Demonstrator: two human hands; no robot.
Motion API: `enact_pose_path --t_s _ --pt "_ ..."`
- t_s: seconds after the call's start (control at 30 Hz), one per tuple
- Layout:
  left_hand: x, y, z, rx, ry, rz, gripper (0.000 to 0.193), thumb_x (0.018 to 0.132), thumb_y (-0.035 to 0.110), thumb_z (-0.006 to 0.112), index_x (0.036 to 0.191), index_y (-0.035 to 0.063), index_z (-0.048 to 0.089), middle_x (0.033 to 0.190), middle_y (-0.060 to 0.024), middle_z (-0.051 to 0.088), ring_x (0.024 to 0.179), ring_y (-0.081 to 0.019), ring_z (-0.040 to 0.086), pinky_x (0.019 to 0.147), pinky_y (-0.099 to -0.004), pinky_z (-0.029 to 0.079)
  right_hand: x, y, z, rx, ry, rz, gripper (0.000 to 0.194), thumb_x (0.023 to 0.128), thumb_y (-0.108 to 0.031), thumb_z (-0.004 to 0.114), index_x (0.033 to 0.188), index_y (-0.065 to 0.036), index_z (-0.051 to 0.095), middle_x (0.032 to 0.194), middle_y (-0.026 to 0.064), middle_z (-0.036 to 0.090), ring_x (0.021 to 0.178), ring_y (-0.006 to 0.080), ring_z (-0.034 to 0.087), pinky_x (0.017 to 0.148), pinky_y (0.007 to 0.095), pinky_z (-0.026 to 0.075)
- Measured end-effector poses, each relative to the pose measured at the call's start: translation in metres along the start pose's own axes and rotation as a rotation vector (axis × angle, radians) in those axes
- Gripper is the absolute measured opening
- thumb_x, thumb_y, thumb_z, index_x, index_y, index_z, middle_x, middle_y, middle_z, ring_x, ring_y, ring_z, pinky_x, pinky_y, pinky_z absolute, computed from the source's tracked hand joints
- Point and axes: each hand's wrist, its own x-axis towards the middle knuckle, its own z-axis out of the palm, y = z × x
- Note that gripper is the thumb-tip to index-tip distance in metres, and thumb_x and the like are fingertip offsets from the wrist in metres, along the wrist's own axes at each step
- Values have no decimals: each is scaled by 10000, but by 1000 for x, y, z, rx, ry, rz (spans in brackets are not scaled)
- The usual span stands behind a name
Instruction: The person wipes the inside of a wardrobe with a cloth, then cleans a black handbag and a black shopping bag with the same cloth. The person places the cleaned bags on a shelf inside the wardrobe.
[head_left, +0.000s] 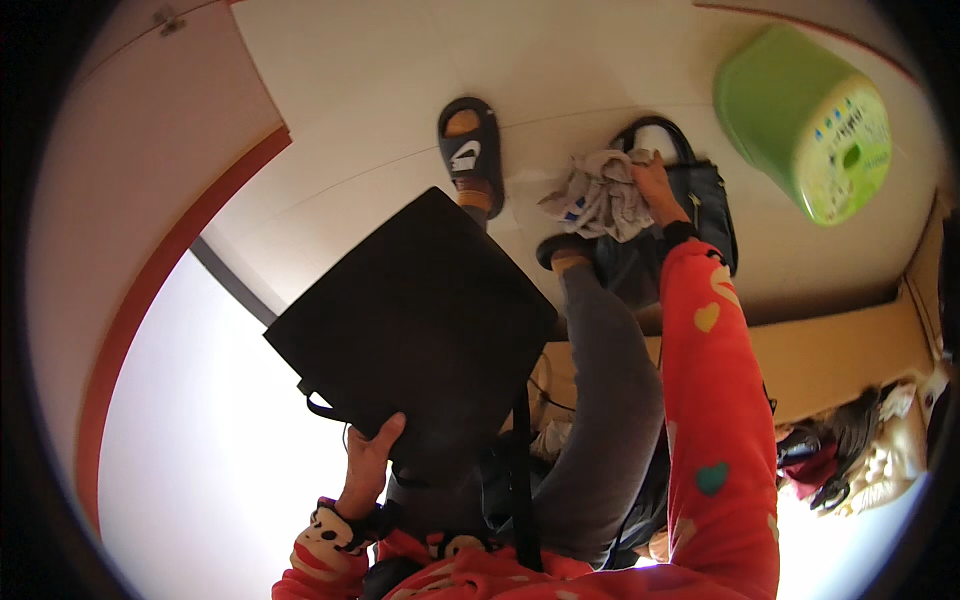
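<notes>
A large black square bag (420, 315) covers my lap, and my left hand (375, 450) grips its lower edge, thumb on top. My right hand (654, 184) reaches down to the floor and holds a crumpled light-coloured cloth (611, 191) with a small blue patch. Under and beside that cloth lies a black handbag (705, 202) with looped handles and a zipper. The cloth hangs partly over the handbag; where it touches the bag is hard to see.
Dark slippers (491, 169) are on my feet, one beside the handbag. At the upper right stands a green plastic stool or bin (795, 120). A cardboard box (840, 352) is at the right, near a heap of clothes and small items (825, 450). A red-edged panel (187, 210) curves along the left.
</notes>
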Motion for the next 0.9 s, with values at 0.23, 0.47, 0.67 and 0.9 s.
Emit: enact_pose_path --t_s 0.23,0.47,0.67,0.9 --pt "-10 -26 -52 -35 8 -78 428 856 195 671 1169 -79 570 1110 -121 639 1011 -193 597 903 -297 456 -28 37 47 240 -176 77 626 839 -258 644 1332 37 394 1216 166 537 1046 267 554 825 377 487" --pt "2 -45 -67 130 28 -6 508 847 214 685 1232 -68 511 1157 -138 624 1053 -211 587 897 -305 462 -79 41 -19 344 -289 263 419 942 -337 528 1251 -54 532 1239 66 571 1114 208 546 913 322 461" --pt "-18 -33 -73 670 78 522 348 822 170 702 1057 -68 609 945 -204 666 816 -344 663 713 -377 528 -146 60 -76 -54 -589 -359 483 941 -353 519 1337 -82 464 1297 81 535 1198 229 502 1013 359 411" --pt "-29 8 -84 712 143 1031 414 672 -6 644 1084 41 651 1071 -141 591 741 -305 618 641 -379 525 -279 87 -121 595 -701 139 444 984 -345 434 1318 -56 473 1282 98 549 1115 243 567 936 374 486"
